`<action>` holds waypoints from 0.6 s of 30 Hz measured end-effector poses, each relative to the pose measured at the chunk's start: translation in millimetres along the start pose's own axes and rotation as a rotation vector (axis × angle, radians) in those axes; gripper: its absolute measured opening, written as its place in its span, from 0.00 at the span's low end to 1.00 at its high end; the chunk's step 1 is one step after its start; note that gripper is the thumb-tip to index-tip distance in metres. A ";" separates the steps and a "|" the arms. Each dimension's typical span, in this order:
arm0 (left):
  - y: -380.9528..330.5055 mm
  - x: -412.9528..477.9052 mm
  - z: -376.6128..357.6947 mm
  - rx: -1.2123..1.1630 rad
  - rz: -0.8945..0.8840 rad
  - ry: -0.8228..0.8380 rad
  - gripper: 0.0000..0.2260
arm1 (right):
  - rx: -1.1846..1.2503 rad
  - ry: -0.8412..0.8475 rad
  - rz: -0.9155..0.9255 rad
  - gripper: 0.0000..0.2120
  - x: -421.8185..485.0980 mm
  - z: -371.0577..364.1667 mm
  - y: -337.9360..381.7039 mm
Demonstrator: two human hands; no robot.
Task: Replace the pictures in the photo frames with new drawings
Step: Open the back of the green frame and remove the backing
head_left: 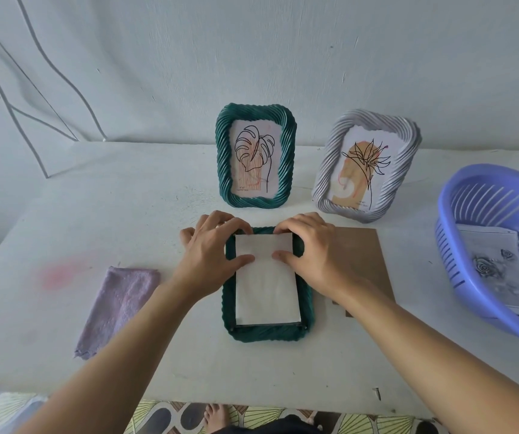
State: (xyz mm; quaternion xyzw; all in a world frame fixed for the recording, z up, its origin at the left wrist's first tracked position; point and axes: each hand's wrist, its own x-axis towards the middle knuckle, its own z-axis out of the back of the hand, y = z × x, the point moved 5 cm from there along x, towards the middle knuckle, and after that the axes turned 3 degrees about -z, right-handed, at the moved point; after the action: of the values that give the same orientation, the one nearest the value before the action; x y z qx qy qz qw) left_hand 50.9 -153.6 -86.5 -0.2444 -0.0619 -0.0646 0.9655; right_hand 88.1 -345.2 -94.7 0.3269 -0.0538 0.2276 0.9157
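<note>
A dark green twisted-rim photo frame (267,335) lies face down in the middle of the white table. A white sheet of paper (266,292) lies blank side up in its back opening. My left hand (212,249) and my right hand (309,245) press on the sheet's far end, thumbs flat on the paper and fingertips at its top edge. A brown backing board (361,261) lies flat under my right wrist, right of the frame. Behind, a green frame (256,156) and a lilac-white frame (366,166) stand upright, each showing a leaf drawing.
A purple slatted plastic basket (483,214) at the right edge holds a printed rose drawing (496,267). A folded lilac cloth (118,305) lies at the left, beside a pink stain. The wall runs close behind the table. Patterned floor and a bare foot show below the table's front edge.
</note>
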 end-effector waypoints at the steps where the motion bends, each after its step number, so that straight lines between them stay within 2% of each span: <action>1: 0.1 -0.6 1.2 -0.005 0.003 -0.005 0.16 | 0.033 -0.008 -0.008 0.15 -0.5 0.2 -1.0; 6: -3.1 -4.5 9.9 -0.053 0.015 -0.036 0.09 | 0.228 -0.006 -0.119 0.10 -1.5 -5.3 -9.5; 10: -1.2 -6.9 15.6 -0.192 0.120 -0.016 0.06 | 0.359 -0.029 -0.175 0.06 -3.1 -1.1 -5.4; 13: 0.8 -10.6 15.0 -0.272 0.180 0.025 0.06 | 0.475 -0.059 -0.203 0.09 -4.9 4.3 -1.2; 18: -4.5 -18.7 16.6 -0.368 0.224 0.050 0.10 | 0.622 -0.098 -0.289 0.06 -6.4 11.5 3.6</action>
State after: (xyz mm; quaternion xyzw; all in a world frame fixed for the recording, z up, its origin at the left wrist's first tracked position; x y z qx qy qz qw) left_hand 30.4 -147.8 -72.8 -0.4202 0.0024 0.0268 0.9070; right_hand 81.4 -352.3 -85.2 0.6052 0.0212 0.0850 0.7912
